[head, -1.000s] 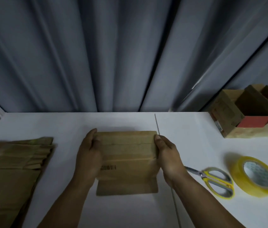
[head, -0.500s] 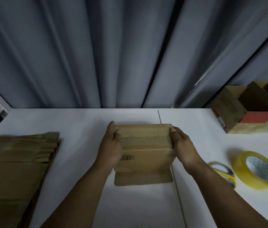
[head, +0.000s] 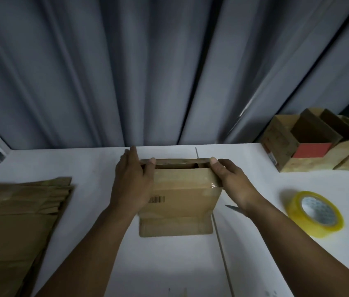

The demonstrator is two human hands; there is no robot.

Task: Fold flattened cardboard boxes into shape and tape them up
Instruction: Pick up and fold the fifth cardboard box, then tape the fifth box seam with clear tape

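Cardboard box (head: pixel 182 189) upright between both hands (head: pixel 130 185) (head: pixel 232 182), long axis left-right, mouth upward

1. White bench (head: pixel 62 163), thin seam line running front to back.
2. Half-open box (head: pixel 180 189) stands mid-bench, lower flap flat on the surface.
3. Flat cardboard stack (head: pixel 15 211) well left of it.
4. Scissor tip (head: pixel 232 207) just right; tape roll (head: pixel 315 213) further right.
5. Open boxes (head: pixel 310 151) back right.

We are looking at a plain brown cardboard box (head: pixel 182 196) bearing a black-striped barcode (head: pixel 156 199). A translucent yellow roll of tape (head: pixel 293 209) with a white printed core is showing on the white tabletop (head: pixel 62 163). A red panel (head: pixel 310 150) is standing out inside the tan open carton (head: pixel 280 142), and plain grey curtain folds (head: pixel 169 71) are filling the background.
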